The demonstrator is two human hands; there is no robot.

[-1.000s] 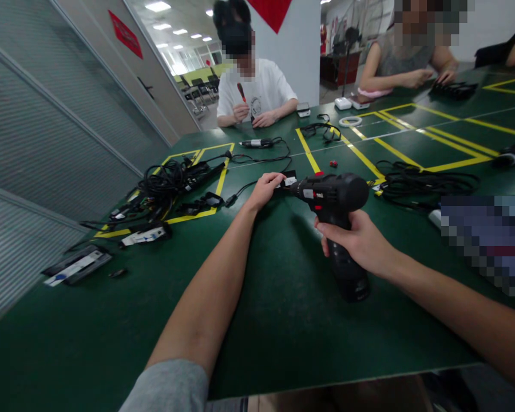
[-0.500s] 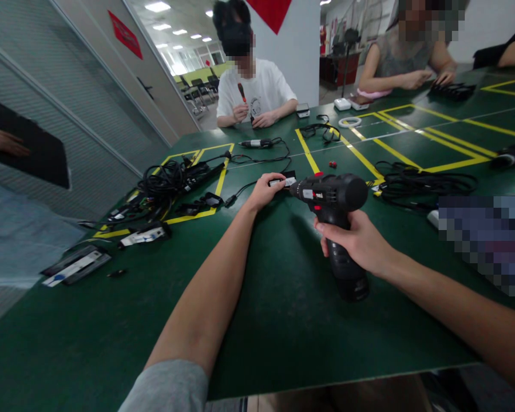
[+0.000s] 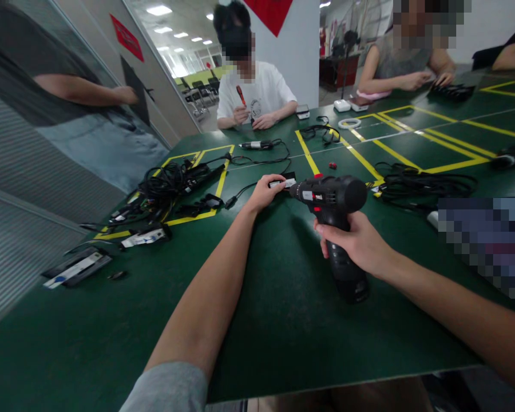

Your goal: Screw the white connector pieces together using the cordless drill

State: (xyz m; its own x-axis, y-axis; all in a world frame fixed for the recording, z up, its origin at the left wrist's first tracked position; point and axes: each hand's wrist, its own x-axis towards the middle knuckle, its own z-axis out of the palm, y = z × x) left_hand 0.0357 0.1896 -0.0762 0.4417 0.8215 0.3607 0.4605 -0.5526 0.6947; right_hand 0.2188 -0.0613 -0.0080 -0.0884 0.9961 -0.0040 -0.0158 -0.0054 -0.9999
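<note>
My right hand (image 3: 355,243) is wrapped round the grip of a black and red cordless drill (image 3: 332,194), its chuck pointing left. The drill's nose is close to a small black device with a white label (image 3: 288,182) on the green table. My left hand (image 3: 266,192) is closed on the near left end of that labelled device and holds it against the table. Whether the bit touches the device I cannot tell. A black cable with a plug end (image 3: 232,201) lies just left of my left hand. Beyond the drill rests a small red piece (image 3: 333,165).
A heap of black cables and adapters (image 3: 167,183) lies left, more cables (image 3: 424,182) right. Flat black pieces with white labels (image 3: 78,269) sit at the left edge. Yellow tape (image 3: 308,152) marks the table. Across it, a person holds a red screwdriver (image 3: 241,95).
At the left, a standing person with a dark flat board has moved away from me, further along the table's side. My hands and the drill have hardly moved.
</note>
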